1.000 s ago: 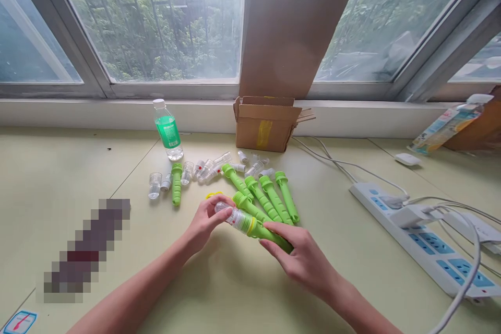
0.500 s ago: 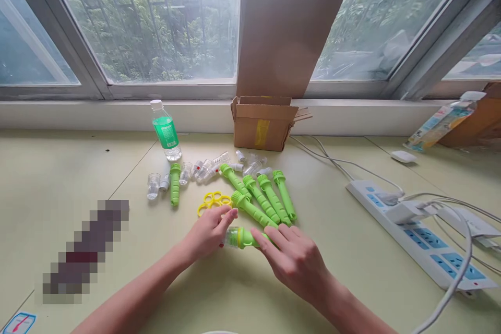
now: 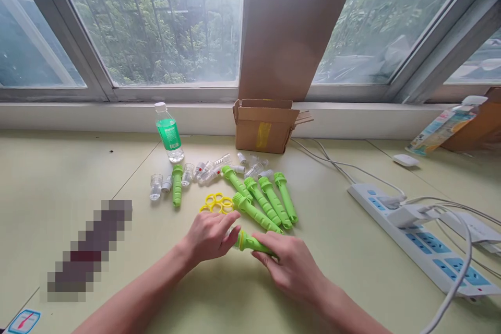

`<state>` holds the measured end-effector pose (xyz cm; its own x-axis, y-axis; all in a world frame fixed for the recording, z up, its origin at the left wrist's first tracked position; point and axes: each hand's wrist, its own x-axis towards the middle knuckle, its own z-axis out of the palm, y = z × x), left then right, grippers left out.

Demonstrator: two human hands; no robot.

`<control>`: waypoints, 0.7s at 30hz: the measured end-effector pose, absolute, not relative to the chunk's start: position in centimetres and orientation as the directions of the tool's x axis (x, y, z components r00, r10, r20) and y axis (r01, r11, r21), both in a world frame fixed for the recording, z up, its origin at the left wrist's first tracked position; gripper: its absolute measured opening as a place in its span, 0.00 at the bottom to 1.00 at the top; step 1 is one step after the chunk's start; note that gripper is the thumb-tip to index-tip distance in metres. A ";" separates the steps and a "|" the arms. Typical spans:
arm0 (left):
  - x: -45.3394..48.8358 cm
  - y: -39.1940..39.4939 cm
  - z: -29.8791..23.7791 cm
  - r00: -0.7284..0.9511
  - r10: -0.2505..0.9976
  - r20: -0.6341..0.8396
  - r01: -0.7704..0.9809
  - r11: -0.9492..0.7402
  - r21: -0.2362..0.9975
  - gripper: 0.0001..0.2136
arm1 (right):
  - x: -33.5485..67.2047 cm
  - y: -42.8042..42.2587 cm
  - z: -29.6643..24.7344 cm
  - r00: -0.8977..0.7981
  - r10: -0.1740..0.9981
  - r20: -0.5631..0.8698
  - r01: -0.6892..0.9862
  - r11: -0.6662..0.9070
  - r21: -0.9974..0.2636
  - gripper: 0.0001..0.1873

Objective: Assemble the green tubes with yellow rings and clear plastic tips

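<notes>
Past my grip and to its left, a bottle (image 3: 169, 135) stands on the pale table (image 3: 332, 229); straight beyond, a cardboard box (image 3: 246, 133) sits open below the window frames; to the right runs a power strip (image 3: 418, 242). A second ago the left hand (image 3: 211, 234) mostly hid the yellow rings (image 3: 214, 203); now I see them just beyond it, while it covers most of the clear cap (image 3: 235, 241). I have that hand curled round the cap, and the right hand (image 3: 287, 258) closed on the green handle (image 3: 251, 242), near the loose green tubes (image 3: 263, 202).
</notes>
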<state>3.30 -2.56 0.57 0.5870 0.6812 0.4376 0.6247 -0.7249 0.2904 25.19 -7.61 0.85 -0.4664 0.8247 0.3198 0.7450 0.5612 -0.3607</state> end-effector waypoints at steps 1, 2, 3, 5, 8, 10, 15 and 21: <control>3.5 -2.5 0.8 0.520 0.749 0.412 0.651 -0.659 0.376 0.14 | 25.2 -7.5 0.4 -0.462 0.803 0.376 0.765 0.575 -0.289 0.12; 3.6 -2.5 1.1 0.465 0.813 0.349 0.660 -0.582 0.475 0.15 | 25.3 -7.3 0.1 -0.465 0.770 0.437 0.787 0.586 -0.195 0.12; 3.8 -2.5 1.4 0.455 0.850 0.266 0.627 -0.518 0.582 0.16 | 25.3 -7.3 -0.2 -0.472 0.728 0.498 0.805 0.586 -0.093 0.12; 4.0 -2.5 1.9 0.465 0.880 0.092 0.533 -0.362 0.765 0.20 | 25.4 -7.3 -0.5 -0.525 0.626 0.577 0.799 0.595 0.081 0.15; 4.0 -2.5 2.1 0.445 0.891 -0.088 0.470 -0.148 0.870 0.24 | 25.4 -7.5 -0.2 -0.594 0.534 0.602 0.767 0.601 0.223 0.18; 4.1 -2.5 2.0 0.431 0.898 -0.093 0.491 -0.146 0.859 0.24 | 25.3 -7.6 0.1 -0.625 0.544 0.560 0.757 0.598 0.264 0.17; 4.3 -2.6 1.2 0.402 0.910 0.105 0.622 -0.355 0.698 0.24 | 24.9 -7.8 -0.4 -0.632 0.639 0.439 0.766 0.601 0.229 0.12; 4.0 -2.9 0.7 0.449 0.849 0.280 0.694 -0.528 0.489 0.19 | 24.6 -8.5 0.0 -0.519 0.813 0.263 0.799 0.571 -0.189 0.10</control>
<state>4.05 -2.90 0.67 0.4491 0.8486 0.2795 0.6940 -0.5284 0.4890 24.59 -8.48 0.04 -0.5192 0.8132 0.2629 0.7987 0.5711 -0.1895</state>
